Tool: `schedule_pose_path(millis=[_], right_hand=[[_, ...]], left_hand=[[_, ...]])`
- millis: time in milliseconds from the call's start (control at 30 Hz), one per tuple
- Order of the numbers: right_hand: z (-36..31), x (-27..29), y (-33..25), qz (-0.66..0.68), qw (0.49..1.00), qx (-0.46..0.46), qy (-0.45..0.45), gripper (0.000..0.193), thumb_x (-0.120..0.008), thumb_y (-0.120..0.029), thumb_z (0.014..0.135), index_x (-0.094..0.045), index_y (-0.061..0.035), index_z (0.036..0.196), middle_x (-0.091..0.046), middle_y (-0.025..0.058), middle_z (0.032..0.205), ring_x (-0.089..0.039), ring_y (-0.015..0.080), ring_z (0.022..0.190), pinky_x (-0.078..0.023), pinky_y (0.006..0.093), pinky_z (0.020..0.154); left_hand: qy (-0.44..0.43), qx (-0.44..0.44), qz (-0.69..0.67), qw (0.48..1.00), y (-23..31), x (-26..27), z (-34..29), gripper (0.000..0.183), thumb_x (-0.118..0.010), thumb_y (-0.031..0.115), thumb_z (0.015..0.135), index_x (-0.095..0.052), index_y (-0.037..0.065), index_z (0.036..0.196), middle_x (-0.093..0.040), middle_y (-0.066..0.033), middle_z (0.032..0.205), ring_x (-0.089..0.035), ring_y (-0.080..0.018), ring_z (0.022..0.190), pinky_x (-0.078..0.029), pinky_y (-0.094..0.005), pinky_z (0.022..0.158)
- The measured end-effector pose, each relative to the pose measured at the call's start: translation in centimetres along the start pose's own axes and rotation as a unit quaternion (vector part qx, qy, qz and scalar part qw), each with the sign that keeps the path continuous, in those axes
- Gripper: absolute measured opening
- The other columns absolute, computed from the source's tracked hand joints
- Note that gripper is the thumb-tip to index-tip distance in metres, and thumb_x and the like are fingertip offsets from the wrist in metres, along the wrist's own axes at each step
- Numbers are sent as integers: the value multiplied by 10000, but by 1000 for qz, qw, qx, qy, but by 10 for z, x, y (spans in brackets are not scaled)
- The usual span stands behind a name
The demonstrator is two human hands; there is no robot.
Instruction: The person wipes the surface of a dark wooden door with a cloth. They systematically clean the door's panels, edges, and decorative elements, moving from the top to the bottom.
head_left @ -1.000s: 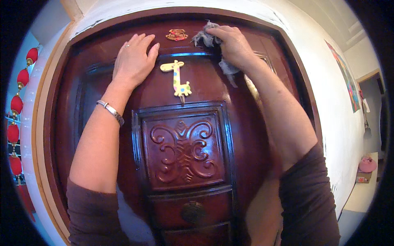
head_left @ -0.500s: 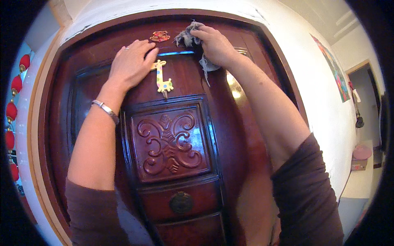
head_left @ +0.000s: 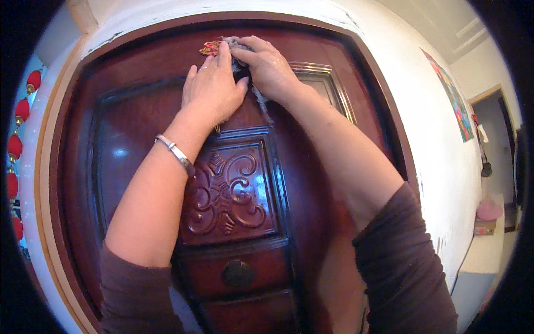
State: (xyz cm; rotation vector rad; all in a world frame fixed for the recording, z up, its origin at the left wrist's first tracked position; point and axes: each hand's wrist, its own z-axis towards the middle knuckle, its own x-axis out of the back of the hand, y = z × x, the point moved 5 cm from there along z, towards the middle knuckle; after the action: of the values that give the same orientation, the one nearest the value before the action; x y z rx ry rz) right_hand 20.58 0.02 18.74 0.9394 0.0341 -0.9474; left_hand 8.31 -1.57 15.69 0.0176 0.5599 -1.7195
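Observation:
A ragged grey cloth (head_left: 236, 44) is bunched under the fingers of my right hand (head_left: 270, 68), which presses it to the upper part of the dark red wooden door (head_left: 139, 128). A strip of the cloth dangles below that palm. My left hand (head_left: 214, 88) lies close beside it, fingers stretched upward, fingertips at the cloth and at a small red-and-gold ornament (head_left: 210, 48) fixed to the door. Whether they touch the ornament I cannot tell. Behind my left hand the yellow giraffe-shaped hook is covered, apart from its lower tip (head_left: 217, 128).
Below my hands is a carved door panel (head_left: 228, 192) with a round dark fitting (head_left: 238, 273) under it. Red lanterns (head_left: 15, 146) hang in a string at the far left. On the right, a white wall carries a colourful poster (head_left: 453, 100), near a pink item (head_left: 489, 210).
My right hand has moved the cloth left, up against the ornament. My left hand has shifted right and up, now covering the giraffe hook that showed before.

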Motion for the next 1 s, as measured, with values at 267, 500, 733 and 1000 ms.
schedule_pose_path(millis=[267,500,733,1000], right_hand=[[21,-1,72,-90,991,-68,-73,436,-519,-44,903,-650,-237,1271,-604,114,1275,-572,312,1177,-458,386,1021],[-47,99,176,-270,905,-303,-131,466,-561,-32,871,-607,-179,1311,-606,173,1181,-584,352,1156,-471,436,989],[-14,51,109,-93,976,-152,-122,551,-559,64,799,-631,-188,1284,-549,148,1362,-490,319,1300,-387,395,1098],[-3,33,165,130,965,-209,-94,319,-508,-167,897,-659,-102,1170,-636,173,1181,-595,312,1131,-445,378,993]], left_hand=[[-87,-6,112,990,25,8,7,506,-482,444,965,-485,182,1398,-595,-256,1229,-600,-406,1123,-507,-507,913],[-179,36,149,972,53,5,19,552,-460,494,974,-488,141,1398,-496,-270,1371,-512,-405,1247,-398,-545,1030],[-135,-32,111,984,68,-30,26,627,-453,490,974,-436,49,1419,-407,-260,1458,-363,-396,1381,-341,-569,1077],[-173,10,102,980,95,-35,41,562,-448,423,974,-470,7,1350,-426,-188,1453,-379,-374,1371,-350,-624,1051]])
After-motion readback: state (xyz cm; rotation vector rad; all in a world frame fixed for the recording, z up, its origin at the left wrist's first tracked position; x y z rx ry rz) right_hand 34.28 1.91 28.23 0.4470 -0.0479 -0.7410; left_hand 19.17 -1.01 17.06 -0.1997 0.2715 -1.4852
